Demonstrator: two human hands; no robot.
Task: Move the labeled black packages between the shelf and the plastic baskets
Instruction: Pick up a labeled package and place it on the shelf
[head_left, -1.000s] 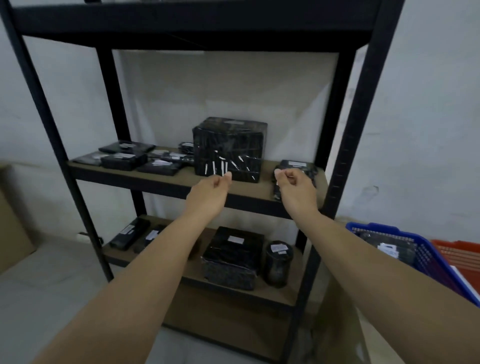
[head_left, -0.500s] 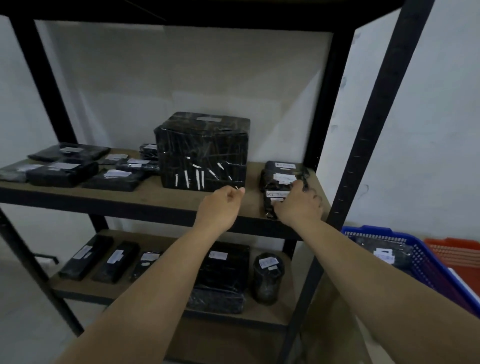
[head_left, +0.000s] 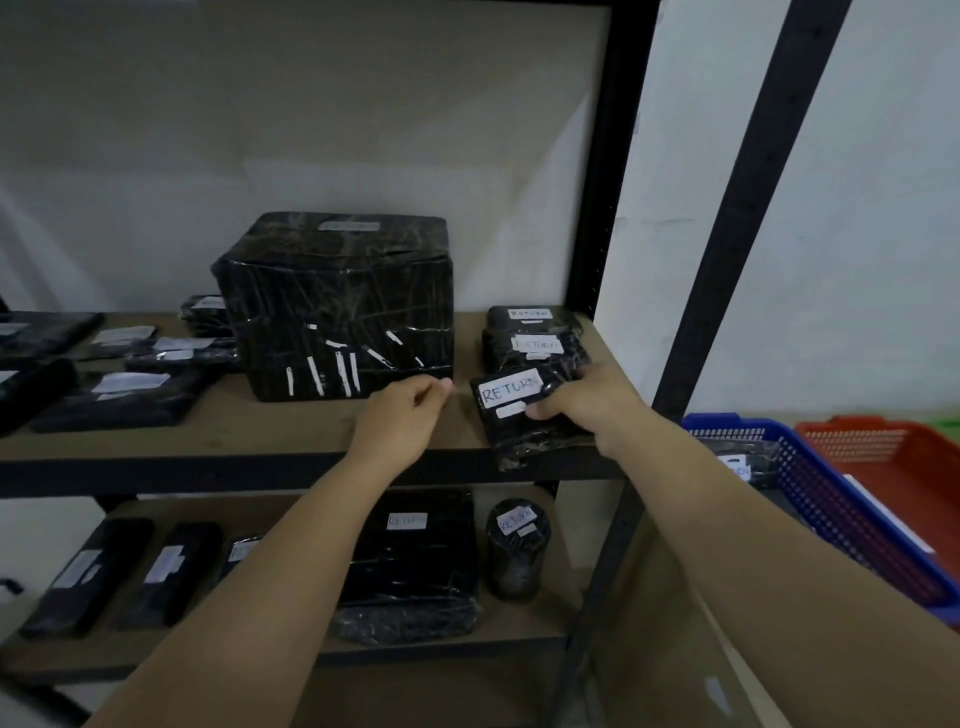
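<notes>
Gripping RETURN package (head_left: 511, 402): right hand (head_left: 587, 402) | left hand (head_left: 400, 421) loosely curled, empty | brown shelf board (head_left: 223, 426), white wall (head_left: 857, 234)

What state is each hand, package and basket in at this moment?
Right hand: grips the front RETURN package at the shelf edge.
Left hand: loosely curled, holds nothing.
Large wrapped box: upright on the shelf, untouched.
Blue basket: holds a labeled package.
Red basket: contents unclear.
</notes>
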